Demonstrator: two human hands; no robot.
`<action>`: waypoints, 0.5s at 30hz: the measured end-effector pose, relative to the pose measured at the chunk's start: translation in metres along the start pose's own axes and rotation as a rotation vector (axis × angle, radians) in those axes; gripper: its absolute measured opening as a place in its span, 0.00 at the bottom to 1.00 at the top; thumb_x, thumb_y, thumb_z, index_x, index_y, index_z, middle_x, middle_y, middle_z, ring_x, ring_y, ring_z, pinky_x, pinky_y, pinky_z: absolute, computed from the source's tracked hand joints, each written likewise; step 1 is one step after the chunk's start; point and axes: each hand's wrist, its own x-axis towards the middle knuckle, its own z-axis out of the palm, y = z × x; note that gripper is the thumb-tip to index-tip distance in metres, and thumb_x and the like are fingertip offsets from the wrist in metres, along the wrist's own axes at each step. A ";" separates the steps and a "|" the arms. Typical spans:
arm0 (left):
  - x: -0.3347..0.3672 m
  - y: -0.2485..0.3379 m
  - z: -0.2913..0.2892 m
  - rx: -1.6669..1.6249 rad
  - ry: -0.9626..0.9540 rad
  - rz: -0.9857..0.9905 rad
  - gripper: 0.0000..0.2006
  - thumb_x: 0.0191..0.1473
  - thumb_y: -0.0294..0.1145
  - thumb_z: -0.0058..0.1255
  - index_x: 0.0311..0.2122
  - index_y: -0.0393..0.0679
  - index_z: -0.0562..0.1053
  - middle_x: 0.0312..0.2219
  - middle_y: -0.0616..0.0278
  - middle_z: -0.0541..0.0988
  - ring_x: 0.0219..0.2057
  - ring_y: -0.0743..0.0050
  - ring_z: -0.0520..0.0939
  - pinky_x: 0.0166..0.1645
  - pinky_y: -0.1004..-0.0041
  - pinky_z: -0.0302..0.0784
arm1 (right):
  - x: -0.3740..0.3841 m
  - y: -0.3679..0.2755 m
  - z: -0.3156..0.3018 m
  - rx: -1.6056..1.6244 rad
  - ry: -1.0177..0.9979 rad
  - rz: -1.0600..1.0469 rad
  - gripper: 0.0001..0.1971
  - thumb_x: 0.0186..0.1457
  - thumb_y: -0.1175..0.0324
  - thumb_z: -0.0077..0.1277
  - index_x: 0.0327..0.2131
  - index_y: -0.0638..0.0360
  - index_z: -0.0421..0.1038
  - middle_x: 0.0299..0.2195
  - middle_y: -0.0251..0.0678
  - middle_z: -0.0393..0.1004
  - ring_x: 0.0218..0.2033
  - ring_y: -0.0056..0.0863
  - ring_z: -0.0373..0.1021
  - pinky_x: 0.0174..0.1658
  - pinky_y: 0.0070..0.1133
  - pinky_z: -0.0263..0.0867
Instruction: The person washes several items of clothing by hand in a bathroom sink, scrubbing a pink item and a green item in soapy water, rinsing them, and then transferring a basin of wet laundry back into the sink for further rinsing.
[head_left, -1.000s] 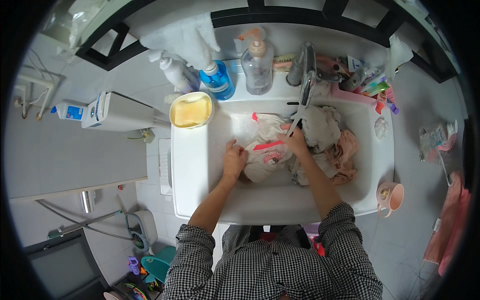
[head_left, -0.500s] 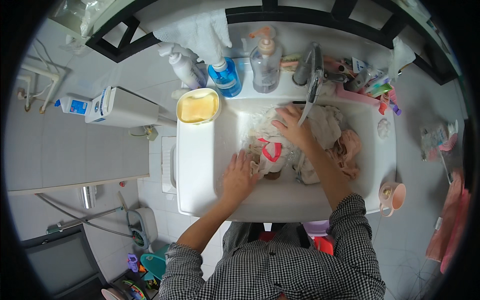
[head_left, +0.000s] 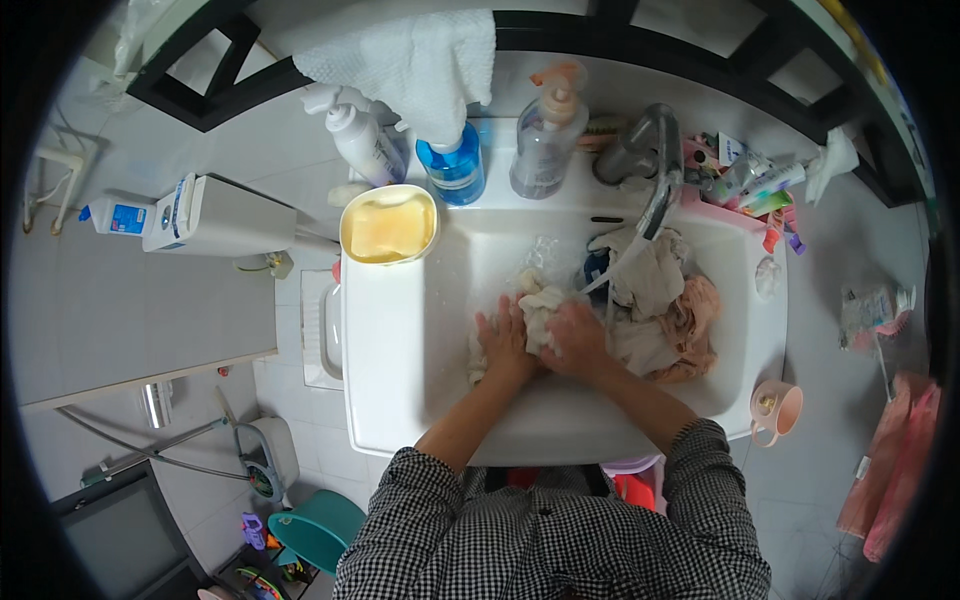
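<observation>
In the white sink, a wet white cloth (head_left: pixel 541 309) is bunched up under and between my two hands. My left hand (head_left: pixel 507 343) presses down on its left side, fingers spread apart. My right hand (head_left: pixel 580 342), slightly blurred, has its fingers curled over the cloth's right side. The faucet (head_left: pixel 660 180) pours a stream of water down just beyond my right hand. To the right of it lie a beige garment (head_left: pixel 648 275), a dark blue piece of cloth (head_left: pixel 597 272) and a peach garment (head_left: pixel 692 325). What lies beneath my palms is hidden.
Along the back ledge stand a white pump bottle (head_left: pixel 362 142), a blue bottle (head_left: pixel 455 172) and a clear pump bottle (head_left: pixel 546 150). A soap dish (head_left: pixel 391 226) with yellow soap sits at the left rim. A pink tray (head_left: pixel 722 212) of tubes and a pink cup (head_left: pixel 778 411) are rightward.
My right hand has come from under the faucet toward me, beside my left hand, which moved slightly right. The white cloth with red trim is now gathered small, the red out of sight.
</observation>
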 end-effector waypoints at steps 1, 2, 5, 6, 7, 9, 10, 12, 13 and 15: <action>0.001 0.001 0.000 -0.005 -0.003 0.000 0.33 0.43 0.51 0.43 0.50 0.37 0.61 0.55 0.49 0.50 0.59 0.53 0.40 0.53 0.39 0.34 | 0.009 0.009 0.003 -0.009 -0.164 0.248 0.13 0.40 0.58 0.48 0.25 0.57 0.66 0.33 0.41 0.64 0.35 0.42 0.64 0.37 0.34 0.61; 0.002 0.002 0.001 0.021 -0.011 -0.006 0.32 0.44 0.51 0.42 0.51 0.38 0.60 0.55 0.49 0.51 0.58 0.52 0.44 0.53 0.38 0.36 | 0.019 0.018 0.008 -0.014 -0.325 0.493 0.13 0.41 0.57 0.47 0.24 0.58 0.65 0.33 0.43 0.65 0.34 0.43 0.65 0.35 0.35 0.62; 0.007 0.003 0.010 0.098 0.101 0.027 0.32 0.45 0.52 0.40 0.51 0.38 0.60 0.54 0.48 0.53 0.57 0.51 0.48 0.52 0.38 0.37 | 0.063 0.051 0.018 -0.038 -0.299 0.609 0.15 0.42 0.57 0.46 0.27 0.60 0.65 0.31 0.45 0.67 0.32 0.44 0.67 0.33 0.36 0.62; 0.008 0.002 0.016 0.138 0.228 0.043 0.32 0.45 0.52 0.40 0.51 0.39 0.60 0.54 0.48 0.53 0.57 0.51 0.48 0.52 0.38 0.37 | 0.063 0.046 0.021 -0.039 -0.295 0.617 0.15 0.42 0.57 0.46 0.27 0.60 0.65 0.31 0.45 0.67 0.32 0.44 0.67 0.33 0.36 0.62; 0.006 0.001 0.021 0.139 0.227 0.053 0.32 0.45 0.52 0.40 0.51 0.39 0.60 0.54 0.48 0.53 0.57 0.51 0.48 0.52 0.38 0.37 | 0.062 0.040 0.024 -0.024 -0.248 0.657 0.15 0.42 0.58 0.47 0.28 0.61 0.65 0.29 0.47 0.67 0.32 0.44 0.65 0.33 0.34 0.62; 0.011 -0.002 0.027 0.220 0.082 0.039 0.31 0.46 0.51 0.40 0.51 0.39 0.60 0.55 0.49 0.52 0.58 0.51 0.47 0.52 0.38 0.37 | 0.050 0.034 0.026 -0.054 -0.204 0.623 0.16 0.41 0.58 0.49 0.29 0.60 0.64 0.29 0.46 0.68 0.32 0.44 0.66 0.34 0.36 0.62; 0.014 -0.006 0.029 0.225 0.092 0.046 0.31 0.46 0.51 0.40 0.51 0.39 0.60 0.55 0.49 0.52 0.58 0.51 0.47 0.52 0.38 0.37 | 0.032 0.028 0.023 -0.058 -0.191 0.622 0.16 0.41 0.58 0.49 0.29 0.60 0.64 0.29 0.46 0.68 0.32 0.44 0.66 0.34 0.36 0.62; 0.006 -0.010 0.040 0.268 0.237 0.078 0.33 0.44 0.52 0.42 0.52 0.40 0.59 0.56 0.50 0.50 0.58 0.52 0.45 0.53 0.38 0.36 | 0.009 -0.006 0.001 -0.052 -0.110 0.281 0.16 0.40 0.58 0.50 0.29 0.59 0.64 0.28 0.46 0.68 0.32 0.43 0.67 0.33 0.35 0.63; 0.005 -0.007 0.042 0.261 0.232 0.083 0.33 0.44 0.52 0.42 0.52 0.40 0.59 0.56 0.50 0.50 0.58 0.52 0.45 0.53 0.38 0.36 | 0.001 -0.013 -0.005 -0.056 -0.116 0.288 0.16 0.40 0.58 0.50 0.29 0.59 0.64 0.28 0.46 0.68 0.32 0.43 0.67 0.33 0.35 0.63; 0.006 -0.005 0.032 0.142 0.343 0.126 0.34 0.43 0.54 0.43 0.53 0.42 0.58 0.56 0.50 0.48 0.59 0.53 0.44 0.53 0.40 0.36 | -0.008 -0.021 -0.010 -0.045 0.043 0.127 0.16 0.40 0.57 0.50 0.28 0.58 0.63 0.29 0.46 0.67 0.32 0.42 0.67 0.33 0.35 0.63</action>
